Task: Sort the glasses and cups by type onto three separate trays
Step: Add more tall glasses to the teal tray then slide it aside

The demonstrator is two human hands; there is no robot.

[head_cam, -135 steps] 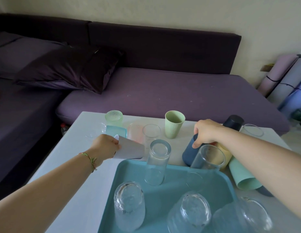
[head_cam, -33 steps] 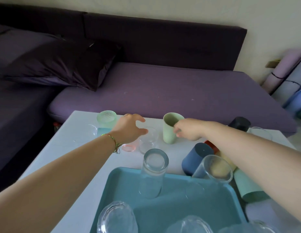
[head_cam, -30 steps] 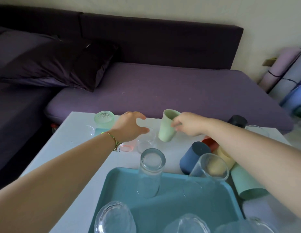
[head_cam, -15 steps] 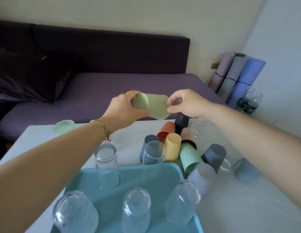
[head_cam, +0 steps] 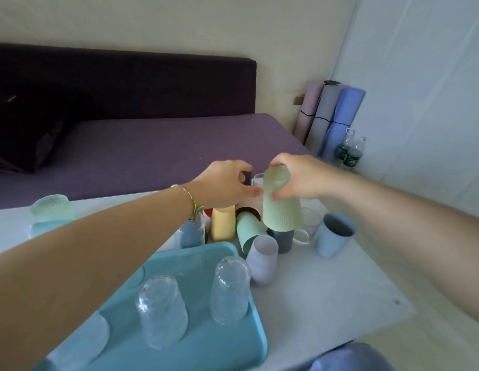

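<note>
At your far left, one green textured glass stands on the white surface. Nearer you, the teal tray carries three upturned clear glasses, the leftmost blurred. Your left hand has curved fingers and its thumb tip is at the pale green ribbed cup; I cannot tell whether it grips. Your right hand clamps that cup's base, mouth down, above the plastic cups, six plainly seen. At the far right are two bottles, their labels unreadable.
</note>
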